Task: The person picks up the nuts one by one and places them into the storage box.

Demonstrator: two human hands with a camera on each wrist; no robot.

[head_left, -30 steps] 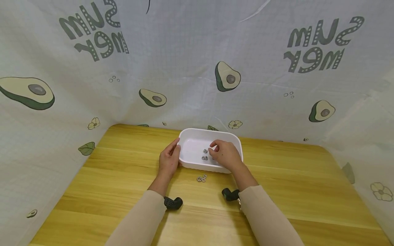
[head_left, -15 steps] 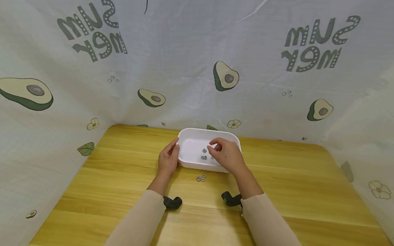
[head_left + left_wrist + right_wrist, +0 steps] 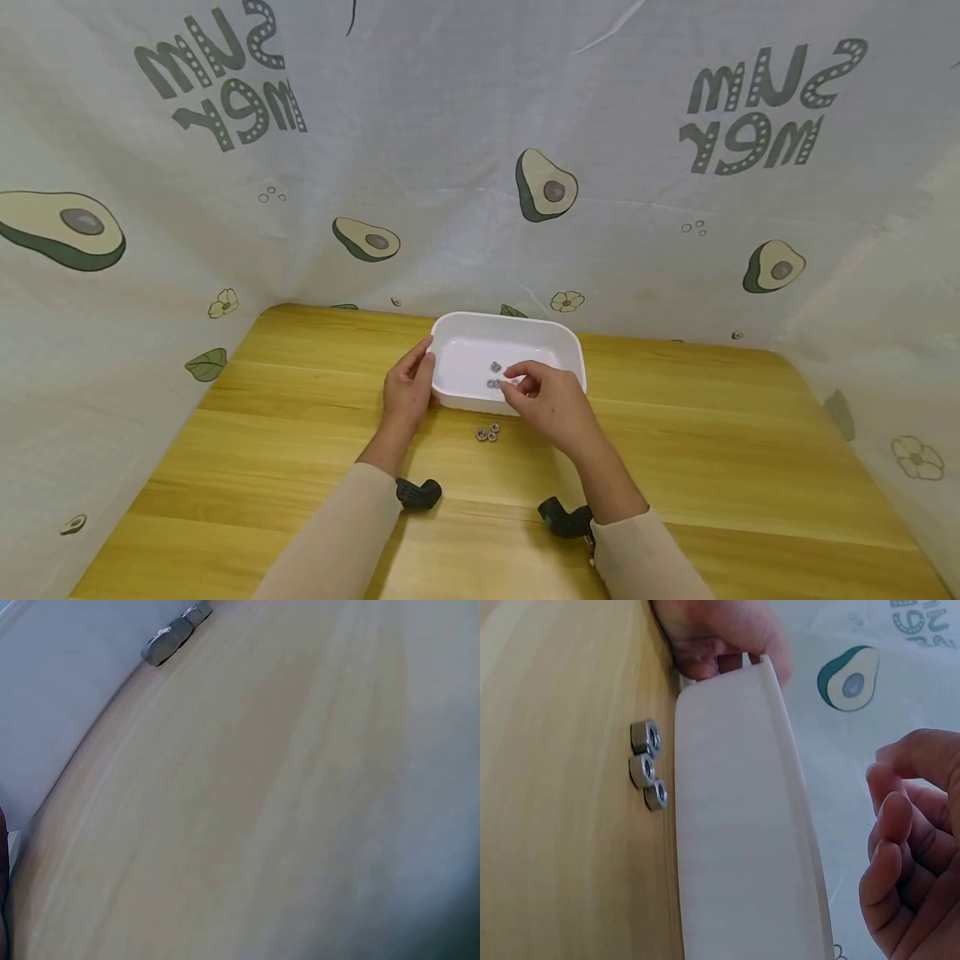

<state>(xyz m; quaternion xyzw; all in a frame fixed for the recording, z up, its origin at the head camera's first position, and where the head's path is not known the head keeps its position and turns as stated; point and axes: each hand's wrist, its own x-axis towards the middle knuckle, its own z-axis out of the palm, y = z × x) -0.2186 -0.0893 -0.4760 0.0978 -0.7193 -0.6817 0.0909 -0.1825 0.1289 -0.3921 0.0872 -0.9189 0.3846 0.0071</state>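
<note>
My left hand [image 3: 406,389] grips the left end of a white plastic tray [image 3: 566,333]; in the right wrist view the left hand [image 3: 724,634] wraps that end. My right hand [image 3: 550,402] hovers at the tray's near rim on the right, fingers bent, thumb and forefinger apart. Nothing shows between the right hand's fingers [image 3: 896,817] in the right wrist view. Several small metal nuts [image 3: 496,367] lie inside the tray, partly hidden by this hand. Three hex nuts [image 3: 482,434] sit together on the table in front of it, also seen as nuts [image 3: 646,738] beside the tray wall.
The wooden table [image 3: 300,467] runs under everything. A white curtain [image 3: 450,167] with avocado prints hangs behind and at both sides. Black wrist-camera mounts [image 3: 418,494] stick out from the sleeves.
My right hand has moved from over the tray's inside toward its near rim. The left hand keeps its hold on the tray. The head view has shifted slightly.
</note>
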